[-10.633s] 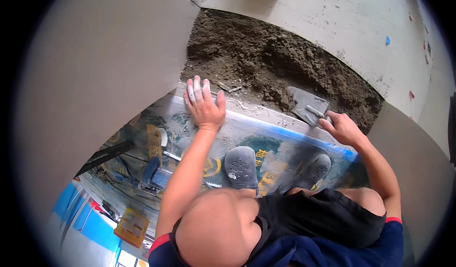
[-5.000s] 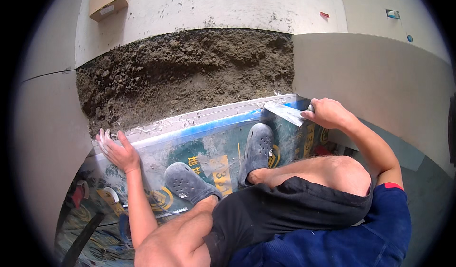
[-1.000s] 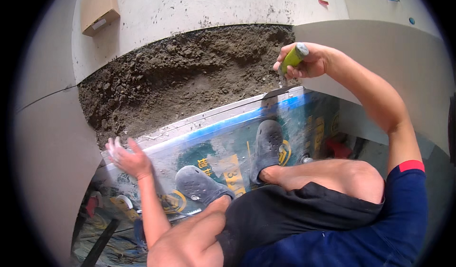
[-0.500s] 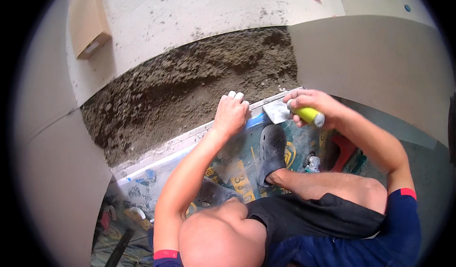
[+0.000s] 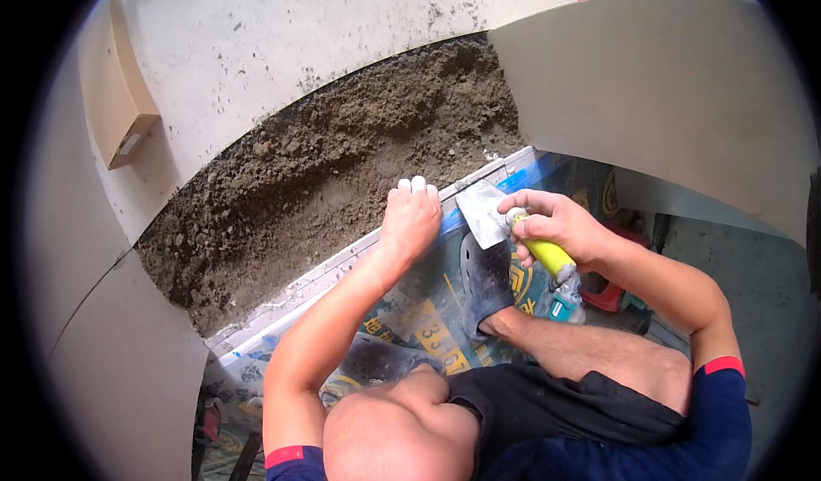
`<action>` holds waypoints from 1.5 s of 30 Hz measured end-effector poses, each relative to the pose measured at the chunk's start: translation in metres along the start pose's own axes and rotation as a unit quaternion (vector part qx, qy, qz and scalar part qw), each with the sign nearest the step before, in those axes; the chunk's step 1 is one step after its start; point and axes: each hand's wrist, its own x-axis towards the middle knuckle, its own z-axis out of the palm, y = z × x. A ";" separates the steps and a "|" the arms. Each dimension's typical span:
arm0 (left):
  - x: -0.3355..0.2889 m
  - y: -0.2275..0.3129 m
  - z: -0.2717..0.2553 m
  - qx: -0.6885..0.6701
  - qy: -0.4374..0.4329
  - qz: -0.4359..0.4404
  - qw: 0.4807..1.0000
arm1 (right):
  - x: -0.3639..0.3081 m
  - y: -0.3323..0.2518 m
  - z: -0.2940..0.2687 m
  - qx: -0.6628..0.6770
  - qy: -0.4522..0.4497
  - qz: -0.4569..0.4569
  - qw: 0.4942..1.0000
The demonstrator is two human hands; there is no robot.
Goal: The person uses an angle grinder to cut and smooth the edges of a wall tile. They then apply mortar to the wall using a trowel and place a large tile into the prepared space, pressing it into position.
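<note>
My right hand (image 5: 552, 227) is closed around the yellow-green handle of a putty knife (image 5: 484, 212). Its flat, whitish-smeared blade lies at the long pale ledge (image 5: 286, 295), just right of my left hand. The left hand (image 5: 410, 218) rests on that ledge with its fingers bent and together; their tips look white. What lies under those fingers is hidden. Blue tape (image 5: 532, 176) runs along the ledge's near side and shows on both sides of the blade. Beyond the ledge is a strip of loose brown soil or rubble (image 5: 342, 156).
My dark clogs (image 5: 485, 283) stand on a printed green floor sheet (image 5: 440, 310). A teal-and-grey object (image 5: 566, 301) and a red tool (image 5: 605, 293) lie by my right leg. A cardboard box (image 5: 115, 88) sits at far left; a curved beige panel (image 5: 658, 79) rises at right.
My right hand and the putty knife have come back nearer to me and a little left, uncovering blue tape at the ledge's right end. The whole view has shifted somewhat. My left hand stays on the ledge.
</note>
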 end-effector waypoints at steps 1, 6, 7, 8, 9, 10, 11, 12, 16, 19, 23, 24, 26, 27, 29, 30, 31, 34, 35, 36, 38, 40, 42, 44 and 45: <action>-0.002 -0.001 0.000 -0.004 -0.006 -0.013 1.000 | 0.002 0.002 0.005 -0.010 0.005 0.001 1.000; -0.011 0.000 0.012 0.041 -0.049 -0.010 0.998 | -0.004 0.013 0.018 -0.047 0.046 -0.020 0.998; -0.010 0.006 0.020 0.087 -0.036 -0.008 0.995 | -0.005 0.020 0.010 -0.098 0.068 -0.031 0.992; -0.003 0.015 0.019 0.087 -0.059 -0.001 0.994 | -0.008 0.026 0.005 -0.089 0.076 -0.052 0.992; -0.002 0.015 0.027 0.051 -0.047 -0.023 0.997 | -0.006 0.026 0.003 -0.085 0.056 -0.061 0.993; 0.007 0.031 0.030 0.011 0.006 -0.026 1.000 | -0.021 0.021 0.001 -0.083 0.086 -0.064 0.991; 0.010 0.032 0.026 0.002 0.010 -0.013 1.000 | -0.018 0.026 -0.003 -0.078 0.096 -0.060 0.990; 0.002 0.028 0.032 0.018 0.034 -0.041 0.998 | -0.007 0.034 -0.009 -0.081 0.081 -0.058 0.992; 0.005 0.027 0.032 0.012 0.006 -0.061 0.998 | -0.004 0.026 -0.018 -0.112 0.049 -0.040 0.992; 0.022 0.031 -0.007 -0.002 0.100 -0.029 0.995 | -0.007 0.018 -0.002 -0.152 0.082 -0.111 0.979; 0.047 0.033 -0.036 -0.038 0.072 -0.039 0.996 | -0.020 -0.001 -0.009 -0.181 0.050 -0.129 0.974; 0.049 0.036 -0.032 -0.053 0.054 -0.048 0.996 | -0.030 -0.004 -0.011 -0.190 0.030 -0.121 0.974; 0.038 0.048 -0.055 -0.064 0.002 -0.012 0.998 | -0.053 -0.003 -0.009 -0.183 0.036 -0.107 0.977; 0.035 0.054 -0.060 -0.082 0.016 -0.006 0.997 | -0.060 0.000 -0.017 -0.189 0.025 -0.084 0.978; 0.032 0.073 -0.069 -0.114 0.052 -0.001 0.992 | -0.073 0.016 -0.029 -0.211 0.033 -0.052 0.976; 0.032 0.084 -0.074 -0.124 0.073 -0.007 0.990 | -0.073 0.027 -0.031 -0.226 0.045 -0.044 0.972; 0.031 0.094 -0.081 -0.134 0.096 -0.014 0.986 | -0.072 0.029 -0.029 -0.247 0.046 -0.022 0.968; 0.028 0.120 -0.111 -0.137 0.122 0.003 0.983 | -0.067 0.054 -0.048 -0.283 0.060 -0.007 0.957; 0.029 0.127 -0.118 -0.152 0.108 0.005 0.982 | -0.066 0.060 -0.056 -0.298 0.067 -0.001 0.952; 0.030 0.134 -0.125 -0.168 0.094 0.008 0.981 | -0.064 0.067 -0.065 -0.313 0.074 0.005 0.947; 0.030 0.139 -0.134 -0.177 0.102 -0.006 0.979 | -0.061 0.072 -0.071 -0.337 0.087 0.005 0.937; 0.029 0.136 -0.141 -0.166 0.146 -0.041 0.974 | -0.056 0.070 -0.073 -0.359 0.101 -0.002 0.928; 0.026 0.116 -0.140 -0.172 0.191 -0.070 0.964 | -0.049 0.055 -0.033 -0.351 0.071 -0.068 0.931; 0.016 0.096 -0.134 -0.178 0.239 -0.093 0.950 | -0.045 0.046 -0.025 -0.355 0.052 -0.101 0.928; 0.006 0.086 -0.130 -0.183 0.264 -0.103 0.941 | -0.041 0.046 -0.035 -0.364 0.047 -0.100 0.925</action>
